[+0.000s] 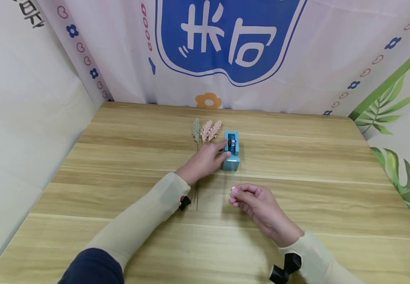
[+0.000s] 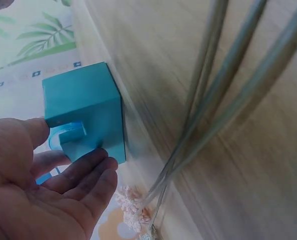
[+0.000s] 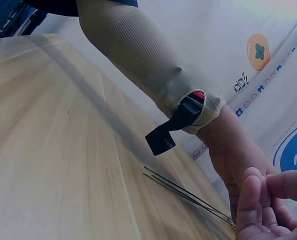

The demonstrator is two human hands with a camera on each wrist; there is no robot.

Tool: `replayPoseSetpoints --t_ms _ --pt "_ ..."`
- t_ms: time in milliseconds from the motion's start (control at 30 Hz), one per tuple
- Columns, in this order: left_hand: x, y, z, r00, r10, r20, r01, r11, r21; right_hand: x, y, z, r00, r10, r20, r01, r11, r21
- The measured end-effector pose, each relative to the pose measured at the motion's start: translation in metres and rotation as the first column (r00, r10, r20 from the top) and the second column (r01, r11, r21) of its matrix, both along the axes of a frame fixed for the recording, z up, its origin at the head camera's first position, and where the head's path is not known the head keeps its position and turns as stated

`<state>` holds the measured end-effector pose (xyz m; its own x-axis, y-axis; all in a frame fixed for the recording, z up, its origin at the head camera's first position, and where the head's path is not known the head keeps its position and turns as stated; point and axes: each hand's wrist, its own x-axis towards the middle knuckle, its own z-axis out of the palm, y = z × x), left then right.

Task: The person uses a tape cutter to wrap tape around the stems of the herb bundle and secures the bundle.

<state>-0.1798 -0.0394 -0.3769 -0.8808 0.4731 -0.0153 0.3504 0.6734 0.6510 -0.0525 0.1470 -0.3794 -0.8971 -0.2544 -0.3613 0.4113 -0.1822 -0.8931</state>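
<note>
Evidently, the left hand grips the dispenser, thumb and fingers at its left side; the hold presumably braces a light body against a pull. The dispenser stands on the table, its near end facing the person, which would suit drawing tape straight out. The right hand is closed in a fingertip pinch on a small pale piece, probably the tape; a clear strip seems to run back to the dispenser, too faint to confirm. Three flowers lie just left of the dispenser, their stems passing beneath the left wrist, likely set aside within reach.
</note>
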Motion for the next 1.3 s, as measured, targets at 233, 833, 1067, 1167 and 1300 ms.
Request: replayPoseSetpoints --t_ms 233,833,1067,1167,1300 --pt "-0.003 -0.022 0.004 0.989 0.148 -0.017 -0.147 0.988 0.046 0.001 0.0 0.001 1.0 -0.007 0.002 0.007 1.0 -0.001" --pt "0.006 -0.042 0.003 0.907 0.332 0.259 -0.279 0.935 -0.22 0.002 0.002 0.002 1.0 -0.016 0.008 0.016 1.0 0.01" --pt "0.001 -0.042 0.0 0.907 0.323 0.269 -0.265 0.936 -0.232 0.003 0.001 0.002 1.0 -0.018 -0.001 0.018 1.0 0.002" --pt "-0.001 -0.044 0.0 0.91 0.313 0.273 -0.254 0.94 -0.23 0.004 0.001 0.002 1.0 -0.019 -0.004 0.019 1.0 0.001" --pt "-0.002 -0.045 0.001 0.899 0.317 0.302 -0.264 0.942 -0.205 0.003 0.0 0.002 1.0 -0.022 0.002 0.022 1.0 0.003"
